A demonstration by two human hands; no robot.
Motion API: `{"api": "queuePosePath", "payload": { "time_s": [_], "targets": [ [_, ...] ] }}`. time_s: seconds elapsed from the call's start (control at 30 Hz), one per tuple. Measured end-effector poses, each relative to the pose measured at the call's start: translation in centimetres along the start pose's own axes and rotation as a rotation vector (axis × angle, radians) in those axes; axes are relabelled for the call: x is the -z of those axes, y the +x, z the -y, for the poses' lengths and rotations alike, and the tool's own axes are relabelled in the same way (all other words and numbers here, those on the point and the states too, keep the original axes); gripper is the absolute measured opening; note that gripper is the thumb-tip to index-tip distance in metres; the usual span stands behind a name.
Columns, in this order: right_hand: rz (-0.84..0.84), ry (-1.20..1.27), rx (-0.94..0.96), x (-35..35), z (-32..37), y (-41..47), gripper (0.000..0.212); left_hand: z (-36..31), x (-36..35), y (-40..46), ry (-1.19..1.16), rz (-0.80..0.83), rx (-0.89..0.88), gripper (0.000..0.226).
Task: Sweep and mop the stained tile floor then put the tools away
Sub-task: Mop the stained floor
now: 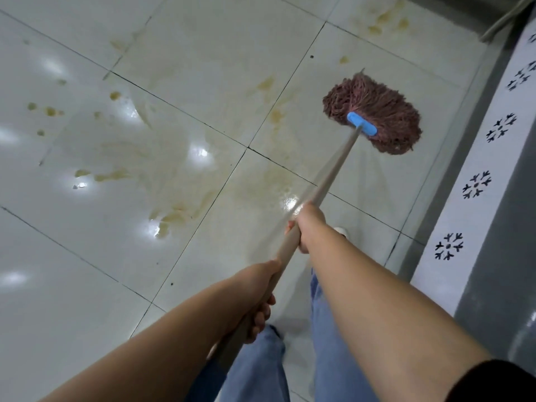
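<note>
Head view, looking down at glossy pale tile floor (87, 285) w/ dark grout lines. Mop (374, 111), reddish-brown string head on a blue clamp, lies flat on the tile at upper right of frame; long beige handle runs diagonally down to center. Right hand (309, 226) wraps the shaft mid-length, fingers curled round it; left hand (255, 291) grips lower, nearer the end. Strings look soft, floppy, prob. wet, so heavier at the head; shaft looks stiff, light. Two spread hands suit it. Yellow-brown stains (171, 216) smear center and left, unmopped yet.
</note>
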State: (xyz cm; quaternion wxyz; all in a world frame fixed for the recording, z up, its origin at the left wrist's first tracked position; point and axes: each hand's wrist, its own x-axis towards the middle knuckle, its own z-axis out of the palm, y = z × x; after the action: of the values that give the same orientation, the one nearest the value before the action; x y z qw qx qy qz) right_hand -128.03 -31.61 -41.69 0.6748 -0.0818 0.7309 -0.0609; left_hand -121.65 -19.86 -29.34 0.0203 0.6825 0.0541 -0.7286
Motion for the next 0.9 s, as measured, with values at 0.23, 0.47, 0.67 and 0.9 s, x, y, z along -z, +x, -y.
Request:
{"api": "queuePosePath", "payload": {
  "time_s": [0.23, 0.47, 0.67, 0.9],
  "targets": [
    [-0.044, 0.126, 0.029, 2.7, 8.1, 4.1, 0.029, -9.1, -3.8, 1.3, 0.006, 0.006, 0.043, 0.055],
    [-0.144, 0.011, 0.309, 8.7, 27.8, 9.8, 0.04, -29.0, -11.1, 3.4, -0.017, 0.1, -0.048, 0.057],
    [-0.141, -0.204, 0.345, 12.8, 42.6, 11.2, 0.044, -45.9, -16.5, 2.9, -0.06, 0.146, -0.141, 0.06],
    [-0.123, -0.098, 0.225, 12.8, 50.8, 10.0, 0.025, -54.1, -17.1, 0.0, -0.026, 0.131, -0.159, 0.063]
  ]
}}
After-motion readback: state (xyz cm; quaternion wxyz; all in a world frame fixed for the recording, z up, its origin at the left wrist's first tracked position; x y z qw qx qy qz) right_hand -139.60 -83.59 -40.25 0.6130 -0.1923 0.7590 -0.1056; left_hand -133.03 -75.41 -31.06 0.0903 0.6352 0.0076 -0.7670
